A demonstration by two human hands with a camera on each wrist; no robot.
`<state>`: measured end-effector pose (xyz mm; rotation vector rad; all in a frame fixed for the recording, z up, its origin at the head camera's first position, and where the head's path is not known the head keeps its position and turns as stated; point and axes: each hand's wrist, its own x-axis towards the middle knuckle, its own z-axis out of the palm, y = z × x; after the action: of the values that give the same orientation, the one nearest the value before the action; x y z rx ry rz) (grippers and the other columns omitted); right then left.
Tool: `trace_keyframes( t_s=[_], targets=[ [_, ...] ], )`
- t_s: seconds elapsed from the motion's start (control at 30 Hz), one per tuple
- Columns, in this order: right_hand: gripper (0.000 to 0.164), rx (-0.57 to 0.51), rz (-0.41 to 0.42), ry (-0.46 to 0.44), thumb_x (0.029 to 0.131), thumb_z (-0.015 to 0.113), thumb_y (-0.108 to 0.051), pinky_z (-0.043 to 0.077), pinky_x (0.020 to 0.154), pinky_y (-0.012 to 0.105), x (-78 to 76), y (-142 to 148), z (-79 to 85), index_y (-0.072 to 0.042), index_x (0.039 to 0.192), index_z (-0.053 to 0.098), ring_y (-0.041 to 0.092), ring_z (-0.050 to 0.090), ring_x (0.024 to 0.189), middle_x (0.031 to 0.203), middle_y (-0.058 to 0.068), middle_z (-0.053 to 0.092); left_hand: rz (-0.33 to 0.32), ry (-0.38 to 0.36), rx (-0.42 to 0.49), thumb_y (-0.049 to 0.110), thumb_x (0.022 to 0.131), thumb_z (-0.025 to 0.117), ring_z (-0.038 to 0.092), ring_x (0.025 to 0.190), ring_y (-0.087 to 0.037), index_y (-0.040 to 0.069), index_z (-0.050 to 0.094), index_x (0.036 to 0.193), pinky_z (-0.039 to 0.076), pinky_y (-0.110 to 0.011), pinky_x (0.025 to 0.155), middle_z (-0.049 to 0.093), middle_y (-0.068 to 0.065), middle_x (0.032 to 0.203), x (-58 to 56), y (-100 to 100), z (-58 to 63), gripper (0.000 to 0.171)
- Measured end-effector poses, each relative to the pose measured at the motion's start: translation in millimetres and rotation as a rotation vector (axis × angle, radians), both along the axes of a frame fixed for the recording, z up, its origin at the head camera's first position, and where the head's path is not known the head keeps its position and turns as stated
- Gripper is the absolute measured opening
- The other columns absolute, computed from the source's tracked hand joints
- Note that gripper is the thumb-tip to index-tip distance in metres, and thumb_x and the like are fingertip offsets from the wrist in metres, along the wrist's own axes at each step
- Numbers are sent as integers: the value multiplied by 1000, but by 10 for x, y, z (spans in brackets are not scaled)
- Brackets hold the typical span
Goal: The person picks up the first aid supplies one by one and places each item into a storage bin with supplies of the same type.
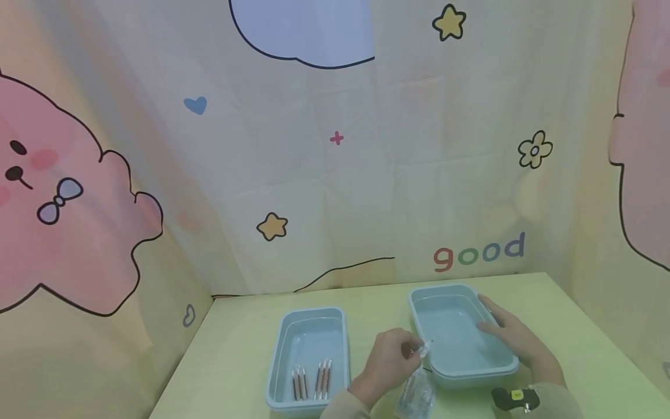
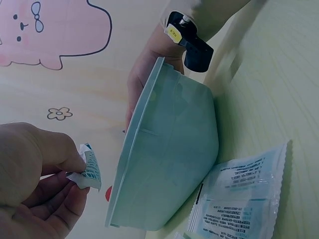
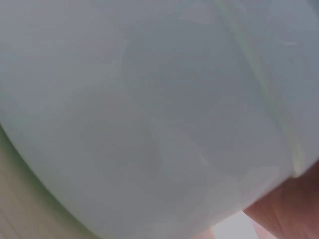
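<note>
My left hand (image 1: pixel 389 361) pinches a small crumpled scrap of wrapper (image 2: pixel 88 168), white with blue-green print, between thumb and fingers. It is held beside the near left rim of the right-hand light blue plastic tub (image 1: pixel 455 326). My right hand (image 1: pixel 515 337) grips that tub's right rim, with the thumb over the inner side. A clear printed plastic packet (image 2: pixel 239 194) lies on the table against the tub's near left side, below my left hand. In the right wrist view the tub's blurred wall fills most of the picture.
A second light blue tub (image 1: pixel 309 323) stands to the left. Several thin brown sticks with pale ends (image 1: pixel 299 384) lie in it, in two groups. Both tubs stand on a pale green table (image 1: pixel 225 349), with a printed curtain (image 1: pixel 335 186) behind.
</note>
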<state>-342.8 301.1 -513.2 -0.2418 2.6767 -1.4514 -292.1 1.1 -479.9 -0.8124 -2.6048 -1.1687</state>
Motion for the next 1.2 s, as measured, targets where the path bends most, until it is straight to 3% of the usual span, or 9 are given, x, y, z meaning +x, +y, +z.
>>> trace_keyframes(
  t_s=[0.53,1.0,1.2],
  targets=[
    [79,-3,9,12,97,55,-36,17,107,72,2,6,-7,-8,156,10,56,9,141,159,27,8,15,-53,2,8,82,69,49,64,5,13,75,95,45,-12,57,61,14,74,10,69,33,16],
    [78,-22,9,14,98,55,-34,20,106,72,27,-3,-3,-8,156,10,57,11,140,159,28,10,-3,-13,1,7,82,70,50,65,6,12,75,96,46,-10,58,63,12,76,-1,111,2,16],
    [78,-30,1,4,97,56,-34,20,106,73,43,-9,8,-10,157,10,57,10,141,159,28,10,-15,-32,-10,7,83,69,50,66,6,12,75,97,46,-11,59,64,11,79,1,131,16,16]
  ],
)
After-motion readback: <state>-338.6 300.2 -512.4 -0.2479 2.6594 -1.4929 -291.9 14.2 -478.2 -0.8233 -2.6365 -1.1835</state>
